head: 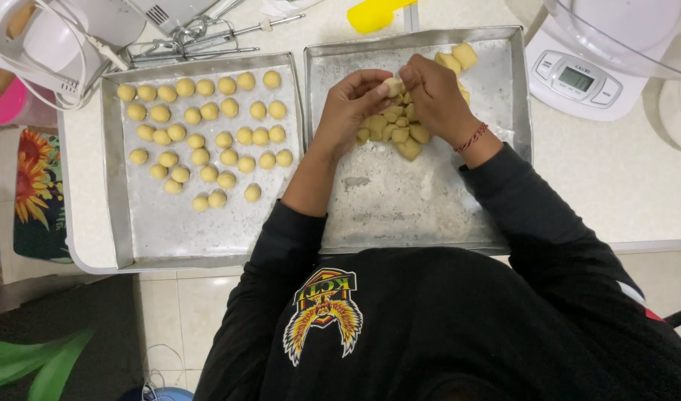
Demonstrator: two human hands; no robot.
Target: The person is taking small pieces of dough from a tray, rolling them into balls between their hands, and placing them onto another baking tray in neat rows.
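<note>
My left hand (349,104) and my right hand (432,95) meet over the right metal tray (429,208). Together their fingertips pinch one small piece of pale yellow dough (394,86). Just below them lies a heap of cut dough chunks (397,132), with a few more chunks (456,58) near the tray's far edge. The left metal tray (184,230) holds several rows of rolled dough balls (207,134). A red thread bracelet circles my right wrist.
A white kitchen scale (578,78) with a clear bowl stands at the far right. A white hand mixer (36,44) and metal beaters (207,41) lie at the far left. A yellow tool (374,13) rests beyond the trays. Tiled floor lies below the counter edge.
</note>
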